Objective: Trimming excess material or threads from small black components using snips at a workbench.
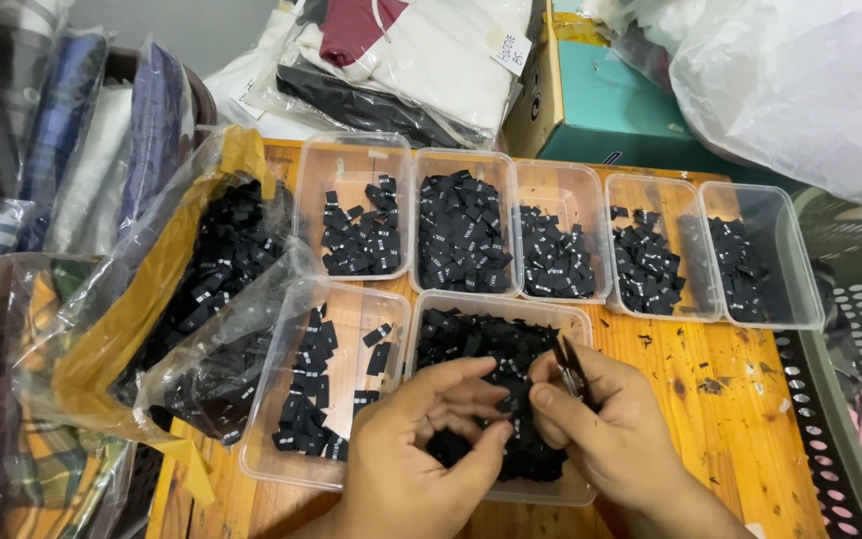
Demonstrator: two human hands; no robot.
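Both hands work over a clear plastic tub heaped with small black fabric labels at the near middle of the wooden table. My left hand is cupped, its fingers pinching among the labels. My right hand holds a small dark pair of snips upright between thumb and fingers, its fingertips touching the labels too. A second tub with fewer black labels lies just left of my left hand.
Several clear tubs of black labels line the table's far edge. A plastic bag full of labels slumps at the left. Bagged folded garments, a cardboard box and a white sack stand behind. A perforated basket sits right.
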